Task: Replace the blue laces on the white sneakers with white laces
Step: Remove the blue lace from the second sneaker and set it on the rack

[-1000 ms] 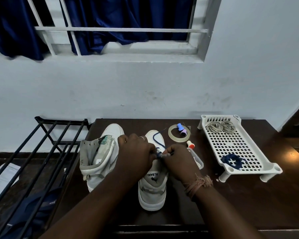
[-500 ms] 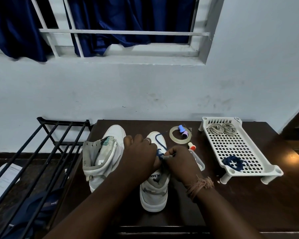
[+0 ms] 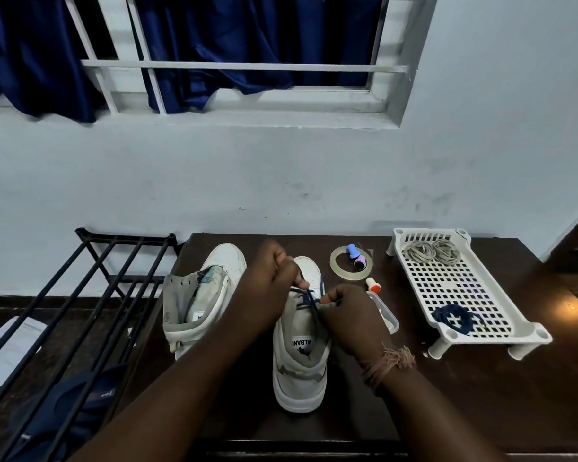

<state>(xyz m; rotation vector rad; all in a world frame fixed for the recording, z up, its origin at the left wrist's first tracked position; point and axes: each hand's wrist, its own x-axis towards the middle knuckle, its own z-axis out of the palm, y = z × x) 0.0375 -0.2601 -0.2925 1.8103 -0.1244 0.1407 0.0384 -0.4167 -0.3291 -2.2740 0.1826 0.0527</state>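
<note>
Two white sneakers stand on the dark table. The right sneaker [image 3: 301, 361] still carries a blue lace [image 3: 309, 300] across its upper eyelets. My left hand [image 3: 269, 288] pinches that lace above the shoe's toe end, and my right hand [image 3: 347, 315] pinches it at the right eyelet row. The left sneaker [image 3: 197, 305] has no lace and its tongue gapes open. In the white perforated tray [image 3: 474, 285], two coiled white laces [image 3: 431, 251] lie at the far end and a coiled blue lace [image 3: 454, 318] at the near end.
A tape roll [image 3: 337, 261] with a small blue and pink object [image 3: 356, 256] on it, a red-capped tube [image 3: 372, 285] and a clear case [image 3: 389, 318] lie between shoe and tray. A black metal rack [image 3: 80, 295] stands left of the table. A wall rises behind.
My left hand has lifted up and away from the shoe's tongue, drawing the blue lace farther out; the tongue label shows now. My right hand stays at the eyelets.
</note>
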